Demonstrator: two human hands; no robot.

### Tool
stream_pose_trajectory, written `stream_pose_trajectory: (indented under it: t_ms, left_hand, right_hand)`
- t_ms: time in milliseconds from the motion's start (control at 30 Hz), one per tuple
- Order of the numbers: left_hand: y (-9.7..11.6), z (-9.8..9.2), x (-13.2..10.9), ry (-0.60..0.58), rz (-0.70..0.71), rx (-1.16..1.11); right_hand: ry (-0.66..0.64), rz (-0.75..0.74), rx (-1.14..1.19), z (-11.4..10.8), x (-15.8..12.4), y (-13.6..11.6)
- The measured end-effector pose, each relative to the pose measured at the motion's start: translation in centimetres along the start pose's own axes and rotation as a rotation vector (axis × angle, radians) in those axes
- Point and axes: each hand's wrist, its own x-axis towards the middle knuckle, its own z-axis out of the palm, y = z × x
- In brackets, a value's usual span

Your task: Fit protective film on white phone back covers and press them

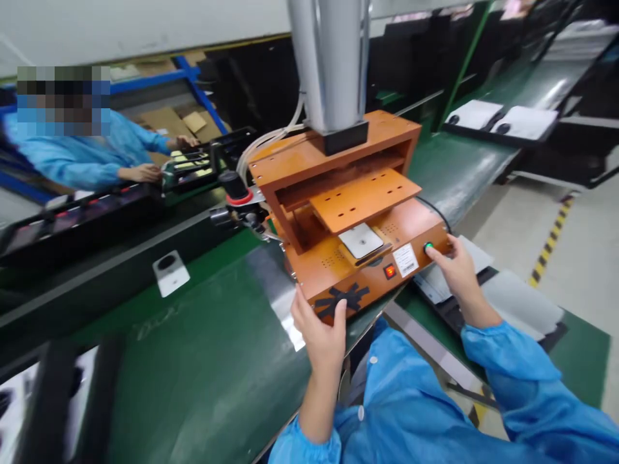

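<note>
An orange pneumatic press (372,258) stands on the green bench, its orange plate (365,200) raised above a small white card-like panel (360,242) in the lower fixture. My right hand (457,274) is at the press's right front corner, its thumb on the green-lit button (428,247) and its fingers by the side edge. My left hand (322,335) rests against the left front corner, thumb apart from the fingers and close to the black tape strips (343,299). Neither hand holds a loose thing. A red lit switch (389,271) and a white label (405,260) sit on the front.
One white panel with a black circle (171,273) lies on the green bench (203,361) at left. Black trays with white sheets (520,303) stand at right; more trays (525,122) are behind. A co-worker in blue (91,151) handles parts across the bench.
</note>
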Motion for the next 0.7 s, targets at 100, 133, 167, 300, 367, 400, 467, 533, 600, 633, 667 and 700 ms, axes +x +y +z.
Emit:
stream_pose_trajectory:
  t_ms: [100,133,167,300,367,400,467,533,600,633,667,700]
  left_hand:
    - [-1.6,-2.0,0.3,-0.052,0.088,0.169]
    - [-2.5,-3.1,0.2,-0.09,0.12,0.244]
    - [-3.4,-4.4,0.0,-0.133,0.152,0.323]
    - [-6.7,-8.7,-1.9,-0.262,0.281,0.564]
    - [-7.6,-9.7,-2.8,-0.216,0.294,0.607]
    - [-7.8,-9.8,-3.1,-0.177,0.287,0.604]
    - [-7.8,-9.6,-3.2,-0.106,0.267,0.566]
    - [-7.3,-9.1,-2.8,-0.066,0.259,0.517]
    - [-6.6,-9.1,-2.3,0.001,0.25,0.492]
    - [-6.2,-9.4,-2.2,0.047,0.251,0.493]
    - [-5.7,-10.0,-2.2,0.096,0.262,0.502]
    - [-5.4,-10.7,-2.4,0.138,0.28,0.521]
  right_hand:
    - [0.038,-0.045,0.004,-0.3,-0.4,-0.1]
    - [0.083,-0.082,0.002,-0.4,-1.0,-0.4]
    - [0.147,-0.137,-0.005,-0.6,-2.0,-0.8]
    - [0.304,-0.506,-0.052,0.0,-7.4,-3.4]
    - [0.181,-0.7,-0.059,1.1,-10.3,-5.0]
    - [0.079,-0.792,-0.055,1.9,-11.7,-5.8]
    - [-0.13,-0.937,-0.006,3.6,-14.3,-7.3]
    - [-0.293,-0.99,0.088,5.2,-16.6,-8.5]
    - [-0.437,-1.004,0.171,6.6,-18.6,-9.3]
    - [-0.513,-1.021,0.197,7.2,-19.5,-9.5]
    - [-0.585,-1.047,0.214,7.7,-20.3,-9.7]
    - [-0.651,-1.074,0.218,8.1,-20.9,-9.7]
